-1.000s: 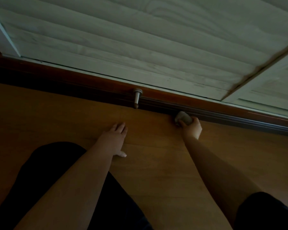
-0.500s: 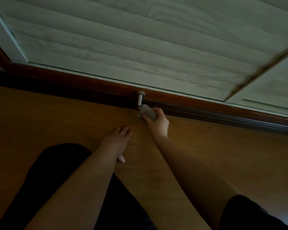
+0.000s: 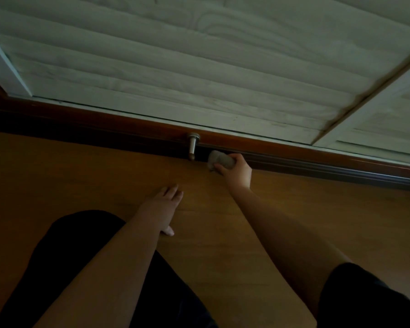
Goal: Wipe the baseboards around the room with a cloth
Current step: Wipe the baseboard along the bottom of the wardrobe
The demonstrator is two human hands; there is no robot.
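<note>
This looks like a room in a home, dim and lived-in: a warm wooden floor [image 3: 317,221] runs to a dark reddish baseboard [image 3: 317,162] along the far wall. Above it stand pale louvered panels [image 3: 175,67], and a metal doorstop [image 3: 192,145] juts from the trim.

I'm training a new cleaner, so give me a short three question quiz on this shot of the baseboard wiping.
1. True or false: the right hand presses a wadded cloth against the dark baseboard.
2. Which side of the metal doorstop is the cloth on? A) its left B) its right C) on top of it
3. Fill in: the left hand rests flat on the wooden ____.

Key: 1 true; 2 B; 3 floor.
</note>
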